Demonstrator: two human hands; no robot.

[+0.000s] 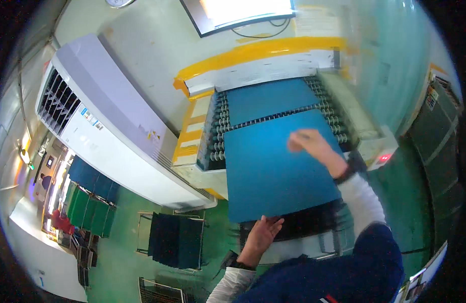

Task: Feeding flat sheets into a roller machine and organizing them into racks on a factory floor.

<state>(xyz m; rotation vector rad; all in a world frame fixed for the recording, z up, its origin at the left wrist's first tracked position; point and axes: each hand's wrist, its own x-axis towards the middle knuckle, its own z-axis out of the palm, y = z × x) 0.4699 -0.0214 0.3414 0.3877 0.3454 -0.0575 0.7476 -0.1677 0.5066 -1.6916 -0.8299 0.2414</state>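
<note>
My left hand (262,233) cups the near edge of the blue board (278,166) while my right hand (314,145) presses flat on top, steadying it level over the roller conveyor (219,136) ahead.

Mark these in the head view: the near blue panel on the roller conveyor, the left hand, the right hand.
Large flat blue panel (273,166), head view: bare middle of its top face.
Left hand (262,233), head view: back of the hand, at the panel's near edge.
Right hand (307,144), head view: back of the hand, resting on the panel.
</note>
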